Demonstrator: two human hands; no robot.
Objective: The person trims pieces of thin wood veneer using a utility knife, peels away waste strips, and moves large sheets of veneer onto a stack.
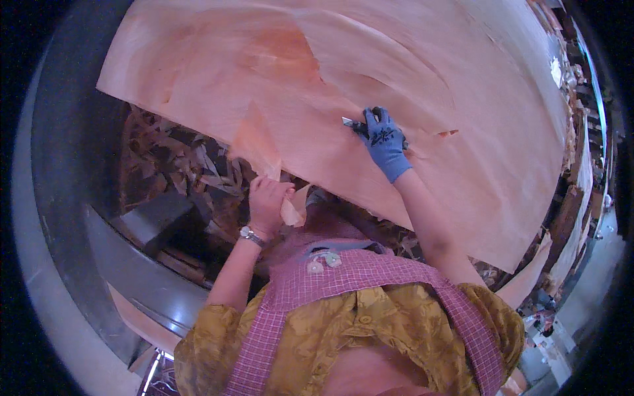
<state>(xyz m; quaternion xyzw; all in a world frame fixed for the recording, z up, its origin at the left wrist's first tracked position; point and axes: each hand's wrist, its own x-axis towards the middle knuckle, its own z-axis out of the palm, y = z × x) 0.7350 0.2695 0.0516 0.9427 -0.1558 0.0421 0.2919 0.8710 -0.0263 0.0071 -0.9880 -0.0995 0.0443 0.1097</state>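
Note:
A broad sheet of thin pinkish wood veneer spreads out in front of me, with wrinkles and a darker orange patch at its upper left. Over its middle is my right hand in a blue and black glove, closed on a utility knife whose short blade points left. My bare left hand, with a watch on the wrist, is closed around a torn veneer piece at the sheet's near edge. The piece's pointed end lies over the sheet, and a crumpled part hangs beside my fingers.
Torn veneer scraps are heaped below the sheet's near left edge. A dark metal frame curves along the left side. Stacked veneer and more scraps line the right side. The sheet has a small tear right of my gloved hand.

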